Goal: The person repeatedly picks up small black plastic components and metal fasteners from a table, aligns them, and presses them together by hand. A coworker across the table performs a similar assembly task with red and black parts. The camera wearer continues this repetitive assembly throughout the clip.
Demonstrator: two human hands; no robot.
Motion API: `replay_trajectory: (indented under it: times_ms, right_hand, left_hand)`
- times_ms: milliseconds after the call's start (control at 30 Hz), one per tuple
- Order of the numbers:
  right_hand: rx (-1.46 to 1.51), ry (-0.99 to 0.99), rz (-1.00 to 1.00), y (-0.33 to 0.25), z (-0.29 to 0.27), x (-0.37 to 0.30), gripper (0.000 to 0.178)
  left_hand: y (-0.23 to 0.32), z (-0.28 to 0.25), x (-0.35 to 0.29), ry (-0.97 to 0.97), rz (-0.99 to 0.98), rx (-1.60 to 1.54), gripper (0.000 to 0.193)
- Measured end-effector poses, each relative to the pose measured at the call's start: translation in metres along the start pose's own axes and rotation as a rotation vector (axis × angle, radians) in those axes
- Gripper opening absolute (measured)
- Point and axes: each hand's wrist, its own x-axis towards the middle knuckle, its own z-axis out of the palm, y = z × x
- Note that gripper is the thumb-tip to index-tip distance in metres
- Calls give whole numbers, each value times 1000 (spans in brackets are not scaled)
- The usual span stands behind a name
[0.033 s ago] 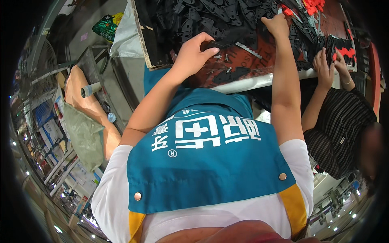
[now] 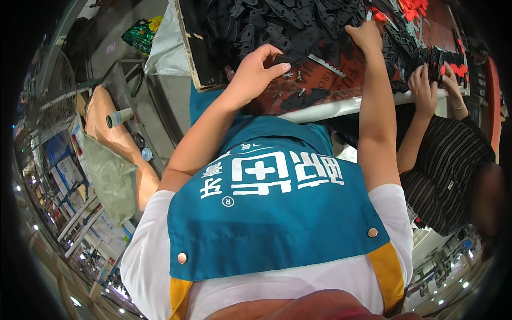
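My left hand (image 2: 260,73) is closed, pinching a small black plastic piece (image 2: 282,59) between thumb and fingers at the table's near side. Just to its right lies a serrated metal strip (image 2: 326,65) on the reddish tabletop. My right hand (image 2: 367,37) reaches into the far heap, thumb held apart from the fingers, beside black plastic parts (image 2: 324,24). Its fingertips are close to a light metal piece (image 2: 368,15); I see nothing held in them. Small coiled metal bits (image 2: 300,76) and a loose black part (image 2: 306,98) lie nearer my body.
Red parts (image 2: 413,8) are heaped at the far right. A co-worker's hands (image 2: 425,88) handle black and red parts beside my right arm. The table's wooden left edge (image 2: 188,48) and white front edge (image 2: 325,110) bound the work surface. Cardboard (image 2: 100,114) stands on the left.
The black piece in my left hand has turned and less of it shows toward the strip. My right hand has shifted slightly right. The co-worker's nearer hand has moved slightly left.
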Motion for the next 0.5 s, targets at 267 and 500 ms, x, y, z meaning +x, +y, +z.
replay_trajectory:
  times_ms: [267, 500]
  right_hand:
    - [1229, -645, 154, 15, -21, -136, 48]
    - [1953, -1118, 177, -48, -17, -215, 57]
  left_hand:
    - [-20, -5, -19, -258, -64, -616, 53]
    - [-25, 0, -29, -252, -62, -735, 40]
